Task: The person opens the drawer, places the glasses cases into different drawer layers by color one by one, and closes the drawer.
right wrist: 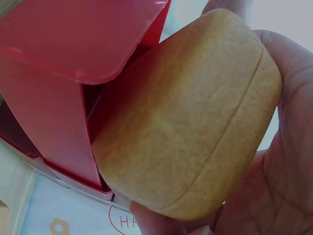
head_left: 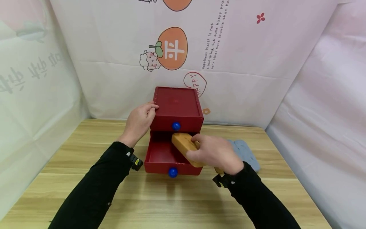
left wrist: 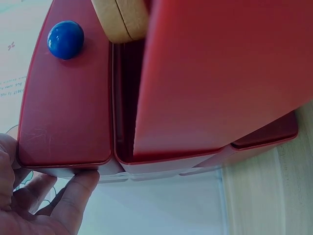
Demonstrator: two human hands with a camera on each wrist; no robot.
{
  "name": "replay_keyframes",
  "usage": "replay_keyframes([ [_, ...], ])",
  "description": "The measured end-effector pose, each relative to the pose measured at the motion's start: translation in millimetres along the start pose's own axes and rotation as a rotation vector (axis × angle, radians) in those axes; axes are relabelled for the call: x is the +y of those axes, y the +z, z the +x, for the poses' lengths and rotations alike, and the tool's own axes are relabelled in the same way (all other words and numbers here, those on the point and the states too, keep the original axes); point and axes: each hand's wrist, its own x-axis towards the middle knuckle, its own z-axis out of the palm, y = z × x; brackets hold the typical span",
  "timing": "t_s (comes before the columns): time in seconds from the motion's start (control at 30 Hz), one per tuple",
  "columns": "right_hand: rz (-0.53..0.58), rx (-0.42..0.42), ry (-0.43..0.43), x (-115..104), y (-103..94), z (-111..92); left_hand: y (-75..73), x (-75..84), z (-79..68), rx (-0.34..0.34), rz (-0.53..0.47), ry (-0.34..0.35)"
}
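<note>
A red two-drawer cabinet (head_left: 177, 101) with blue knobs stands on the table, its lower drawer (head_left: 160, 152) pulled out. My left hand (head_left: 140, 120) grips the cabinet's upper left edge, with fingertips on the top and against the side. My right hand (head_left: 217, 152) holds a tan, rounded, box-shaped case (head_left: 184, 144) with a seam along its side. The case slants over the right part of the drawer, its far end inside. In the right wrist view, thumb and fingers lie on opposite sides of the case (right wrist: 190, 122). My palm hides part of it in the head view.
A flat blue-grey item (head_left: 246, 155) lies on the table right of the cabinet, partly behind my right hand. A small yellowish piece (head_left: 219, 170) shows under that hand. Printed white cloth (head_left: 120, 86) hangs behind the table and at both sides.
</note>
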Motion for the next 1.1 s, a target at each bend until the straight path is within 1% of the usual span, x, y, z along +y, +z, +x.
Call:
replay_keyframes([
  [0.23, -0.045, 0.015, -0.006, -5.9, 2.7, 8.4, 0.2, 1.1, 0.3, -0.002, 0.001, -0.001],
  [0.4, -0.085, 0.010, 0.017, -11.0, 6.9, 14.0, -0.2, 2.9, 0.0, -0.003, 0.003, -0.002],
  [0.6, -0.165, 0.056, 0.002, -18.1, 14.1, 20.9, -0.4, 4.1, 0.1, 0.002, 0.008, -0.006],
  [0.87, -0.264, 0.089, 0.026, -25.8, 25.6, 32.2, -0.5, 3.2, 0.2, 0.005, 0.010, -0.006],
  [1.1, -0.286, 0.103, 0.030, -28.8, 33.8, 36.6, -0.9, 2.2, 0.7, 0.009, 0.015, -0.008],
])
